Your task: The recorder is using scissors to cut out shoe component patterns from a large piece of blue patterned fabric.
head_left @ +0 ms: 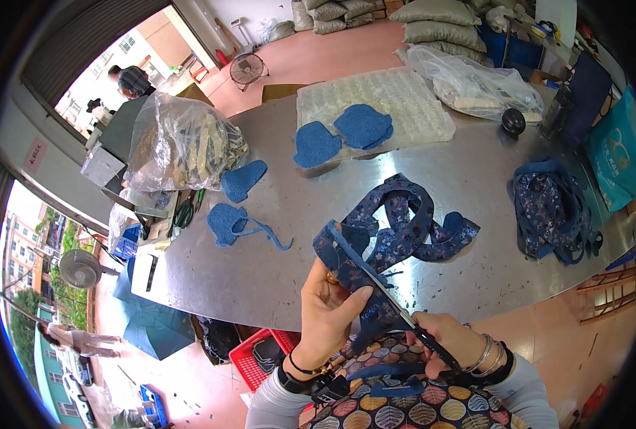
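Note:
My left hand point(329, 325) grips a dark blue floral fabric strip point(348, 270) with a lighter blue edge, its thumb pressed on top. In my right hand point(452, 336) is a pair of scissors point(436, 344) with black handles. Their blades lie along the strip's edge, and the part under the fabric is hidden. Just beyond my hands, a looped length of floral fabric point(412, 242) rests on the metal table point(282, 275). Thin blue offcuts point(389, 372) lie on my patterned apron point(432, 404).
Blue fabric pieces point(243, 180) lie at the left and on a whitish padded sheet point(404, 107). A floral fabric bundle point(553, 207) sits at the right. A plastic bag point(178, 143) stands far left; a red basket point(250, 357) is below the table edge. A person point(130, 80) is in the distance.

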Available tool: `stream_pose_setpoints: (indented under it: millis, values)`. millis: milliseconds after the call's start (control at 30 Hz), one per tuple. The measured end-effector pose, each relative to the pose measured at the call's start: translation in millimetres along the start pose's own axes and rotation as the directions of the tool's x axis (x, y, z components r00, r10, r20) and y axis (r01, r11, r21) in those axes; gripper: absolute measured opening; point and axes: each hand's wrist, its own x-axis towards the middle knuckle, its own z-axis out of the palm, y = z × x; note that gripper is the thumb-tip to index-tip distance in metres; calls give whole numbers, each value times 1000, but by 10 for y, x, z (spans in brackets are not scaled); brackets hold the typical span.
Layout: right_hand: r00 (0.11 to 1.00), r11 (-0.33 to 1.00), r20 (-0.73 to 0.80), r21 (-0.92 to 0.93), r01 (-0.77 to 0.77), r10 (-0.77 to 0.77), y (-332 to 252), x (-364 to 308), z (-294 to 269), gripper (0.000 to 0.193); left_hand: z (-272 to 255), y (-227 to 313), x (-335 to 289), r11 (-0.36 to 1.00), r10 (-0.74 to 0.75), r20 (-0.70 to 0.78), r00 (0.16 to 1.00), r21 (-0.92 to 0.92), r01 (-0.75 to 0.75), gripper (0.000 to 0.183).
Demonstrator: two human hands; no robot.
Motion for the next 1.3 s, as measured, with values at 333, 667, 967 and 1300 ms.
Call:
stream_pose_setpoints:
  millis: [333,667,967,1300]
  values:
    - [997,1000,-83,17,0,1,48,16,43,96,-161,13,125,967,-70,85,994,-240,88,47]
    - [997,998,49,-33,-52,53,133,49,54,107,-28,-63,71,998,52,3,999,-33,-51,44]
    - [999,1000,42,-18,-8,9,122,76,64,105,-23,-50,37,999,45,-20,999,-8,-45,48]
    - [1000,999,4,-28,-29,29,228,79,74,98,-18,-40,40,999,30,-1,1000,-42,-30,50]
